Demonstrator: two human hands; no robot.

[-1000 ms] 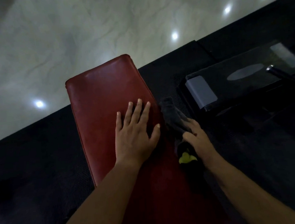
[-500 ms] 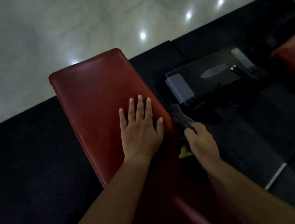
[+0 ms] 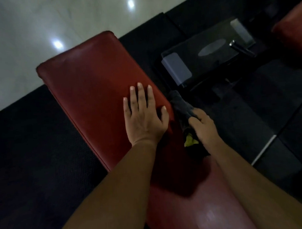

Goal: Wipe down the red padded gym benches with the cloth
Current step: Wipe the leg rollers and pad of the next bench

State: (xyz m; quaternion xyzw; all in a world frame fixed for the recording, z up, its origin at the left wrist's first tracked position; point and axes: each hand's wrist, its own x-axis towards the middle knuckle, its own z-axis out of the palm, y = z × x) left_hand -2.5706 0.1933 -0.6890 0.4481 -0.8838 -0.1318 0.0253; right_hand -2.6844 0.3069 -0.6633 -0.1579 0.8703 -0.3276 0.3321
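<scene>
A red padded bench (image 3: 93,79) runs from the lower right up to the upper left of the head view. My left hand (image 3: 144,116) lies flat on its pad near the right edge, fingers straight and spread. My right hand (image 3: 204,124) grips a dark grey cloth (image 3: 181,106) with a yellow patch against the bench's right side edge. The cloth's far end sticks out beyond my fingers. A second red bench (image 3: 295,30) shows at the far right edge.
Black rubber matting (image 3: 32,150) covers the floor around the bench. A pale glossy floor (image 3: 31,24) lies beyond it. A black machine base with grey plates (image 3: 208,52) stands close on the right, with a metal peg.
My right hand has slid the cloth a little nearer along the bench's right edge. My left hand stays flat on the pad. The view has swung right, showing the second bench.
</scene>
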